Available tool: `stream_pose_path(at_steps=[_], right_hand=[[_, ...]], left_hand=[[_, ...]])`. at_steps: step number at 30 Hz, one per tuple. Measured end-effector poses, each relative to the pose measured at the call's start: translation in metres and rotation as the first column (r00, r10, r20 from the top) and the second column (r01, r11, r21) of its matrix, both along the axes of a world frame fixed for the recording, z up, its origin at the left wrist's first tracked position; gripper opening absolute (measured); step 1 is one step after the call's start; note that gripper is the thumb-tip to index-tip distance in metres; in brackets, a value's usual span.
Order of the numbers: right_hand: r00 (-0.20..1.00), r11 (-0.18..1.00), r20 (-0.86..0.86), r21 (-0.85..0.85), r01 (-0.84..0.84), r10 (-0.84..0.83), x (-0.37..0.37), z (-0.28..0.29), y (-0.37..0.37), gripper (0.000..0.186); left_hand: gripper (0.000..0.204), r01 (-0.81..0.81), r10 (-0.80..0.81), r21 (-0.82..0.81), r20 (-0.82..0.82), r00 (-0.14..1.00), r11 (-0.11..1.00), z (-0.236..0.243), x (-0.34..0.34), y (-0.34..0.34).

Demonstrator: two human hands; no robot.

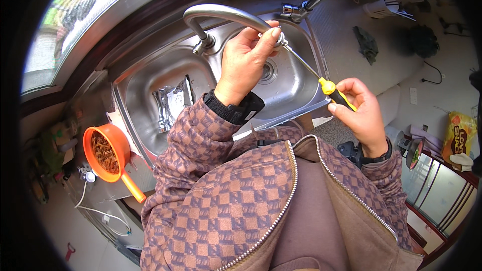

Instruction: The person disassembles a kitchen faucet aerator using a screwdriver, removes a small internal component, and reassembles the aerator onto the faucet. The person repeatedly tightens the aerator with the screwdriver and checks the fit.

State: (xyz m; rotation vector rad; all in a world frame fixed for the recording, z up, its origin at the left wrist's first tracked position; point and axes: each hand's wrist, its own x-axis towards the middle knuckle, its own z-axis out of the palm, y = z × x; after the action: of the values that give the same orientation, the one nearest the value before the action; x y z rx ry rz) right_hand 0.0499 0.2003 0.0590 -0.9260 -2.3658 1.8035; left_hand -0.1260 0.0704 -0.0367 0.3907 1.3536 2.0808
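A curved steel faucet (228, 12) arches over a double-bowl steel sink (143, 88). My left hand (246, 57) is closed around the faucet's spout end, thumb and fingers pinching it above the right bowl's drain (269, 72). In my right hand (359, 113) is a screwdriver (329, 87) with a yellow and black handle, held between thumb and fingers. Its thin metal shaft slants up and left, and the tip meets the spout end beside my left fingertips. The exact contact spot is too small to make out.
In the left bowl lies a crumpled silver packet (176, 99) beside metal parts. An orange long-handled strainer (108, 153) with brown contents stands left of the sink. Behind the right bowl is a second tap (296, 12); a dark green cloth (365, 45) lies on the right counter.
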Motion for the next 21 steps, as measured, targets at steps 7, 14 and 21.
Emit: stream_pose_path(at_steps=[7,14,21], right_hand=[[0.994,0.996,0.093,-0.057,0.062,-0.056,0.003,0.004,-0.004,0.022],[1.0,1.0,0.013,-0.011,0.016,-0.016,0.002,0.004,-0.009,0.03],[0.996,1.0,0.08,0.002,0.024,-0.024,0.002,0.007,-0.004,0.03]], left_hand=[[0.031,0.024,-0.025,0.028,0.016,1.0,0.999,-0.001,-0.003,-0.002],[0.052,0.218,-0.218,0.028,0.004,0.976,0.976,-0.001,-0.022,-0.016],[0.053,0.244,-0.237,0.055,-0.109,0.965,0.968,-0.006,-0.018,-0.016]])
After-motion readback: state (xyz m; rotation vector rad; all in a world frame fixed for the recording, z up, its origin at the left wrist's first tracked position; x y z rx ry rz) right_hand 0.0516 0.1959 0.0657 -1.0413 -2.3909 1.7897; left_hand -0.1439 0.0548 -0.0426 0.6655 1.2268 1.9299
